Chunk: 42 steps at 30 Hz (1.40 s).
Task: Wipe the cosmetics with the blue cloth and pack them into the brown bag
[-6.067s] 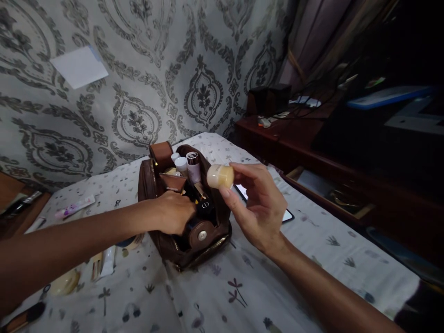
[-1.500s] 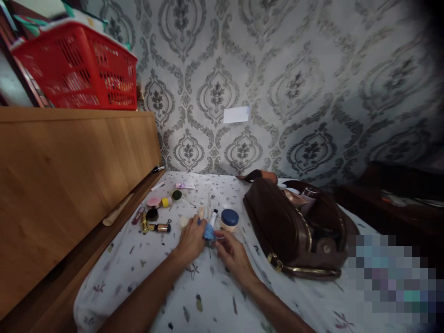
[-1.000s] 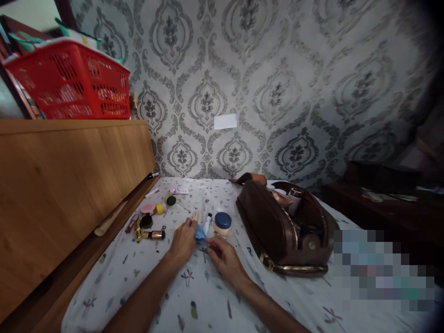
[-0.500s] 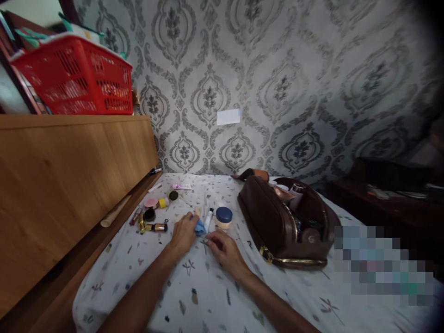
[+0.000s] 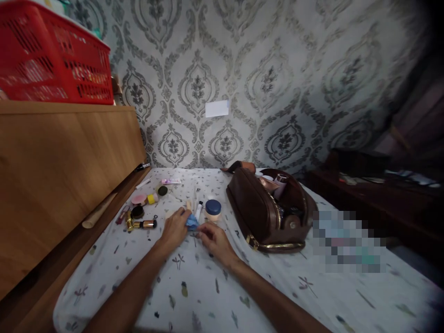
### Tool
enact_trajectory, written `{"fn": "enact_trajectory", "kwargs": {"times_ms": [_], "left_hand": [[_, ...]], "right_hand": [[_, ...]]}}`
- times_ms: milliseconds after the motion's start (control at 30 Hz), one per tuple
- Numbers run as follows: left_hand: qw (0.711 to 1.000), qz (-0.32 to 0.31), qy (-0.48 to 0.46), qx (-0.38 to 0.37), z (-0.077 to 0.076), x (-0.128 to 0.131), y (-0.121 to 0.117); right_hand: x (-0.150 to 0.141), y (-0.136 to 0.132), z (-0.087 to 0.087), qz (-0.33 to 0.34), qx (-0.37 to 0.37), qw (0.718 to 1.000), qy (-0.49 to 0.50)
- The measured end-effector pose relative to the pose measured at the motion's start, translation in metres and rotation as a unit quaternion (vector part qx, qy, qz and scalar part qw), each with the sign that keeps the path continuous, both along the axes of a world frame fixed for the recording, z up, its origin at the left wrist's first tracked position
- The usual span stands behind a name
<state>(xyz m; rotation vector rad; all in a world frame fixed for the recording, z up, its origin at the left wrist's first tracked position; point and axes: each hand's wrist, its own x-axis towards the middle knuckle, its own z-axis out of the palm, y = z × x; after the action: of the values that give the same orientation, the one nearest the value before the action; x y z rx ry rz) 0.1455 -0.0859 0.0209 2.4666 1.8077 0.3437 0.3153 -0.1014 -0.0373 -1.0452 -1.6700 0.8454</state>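
My left hand [image 5: 174,228] is closed on a small crumpled blue piece [image 5: 192,222], cloth or wrapper, held low over the patterned sheet [image 5: 204,296]. The fingertips of my right hand [image 5: 215,240] are pinched together at the right edge of that piece; exactly what they grip is too small to make out. Just beyond the hands lies a white tube with a black cap [image 5: 199,211]. Right of it stands a jar with a dark blue lid [image 5: 212,209]. A pale stick-like item [image 5: 188,205] is partly hidden behind my left hand.
An open brown leather bag [image 5: 253,208] holding cosmetics stands to the right. Left are a gold-and-black tube [image 5: 144,224], a pink compact [image 5: 139,199], a yellow-banded item [image 5: 151,199] and a pink-white tube [image 5: 171,181]. A wooden cabinet [image 5: 69,175] with a red basket [image 5: 88,69] borders the left.
The whole view has shifted, so everything sits further left and slightly higher. My right fingertips have come closer to the blue piece, which stays in my left hand.
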Motion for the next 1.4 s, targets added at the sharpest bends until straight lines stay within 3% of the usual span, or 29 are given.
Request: {"fn": "enact_trajectory", "kwargs": {"times_ms": [200, 400, 1000, 1400], "left_hand": [[1.0, -0.018, -0.01, -0.013, 0.002, 0.0, 0.0], [0.999, -0.041, -0.008, -0.033, 0.001, -0.002, 0.005], [0.996, -0.041, -0.074, -0.013, -0.025, -0.016, 0.029], [0.998, -0.027, -0.042, -0.032, -0.01, -0.002, 0.018]], "right_hand": [[-0.002, -0.002, 0.001, -0.007, -0.023, 0.999, 0.024], [-0.001, -0.005, 0.004, -0.025, 0.0, 1.0, 0.002], [-0.002, -0.007, 0.009, -0.059, -0.013, 0.997, -0.042], [0.001, -0.003, 0.009, -0.056, 0.003, 0.998, -0.024]]}}
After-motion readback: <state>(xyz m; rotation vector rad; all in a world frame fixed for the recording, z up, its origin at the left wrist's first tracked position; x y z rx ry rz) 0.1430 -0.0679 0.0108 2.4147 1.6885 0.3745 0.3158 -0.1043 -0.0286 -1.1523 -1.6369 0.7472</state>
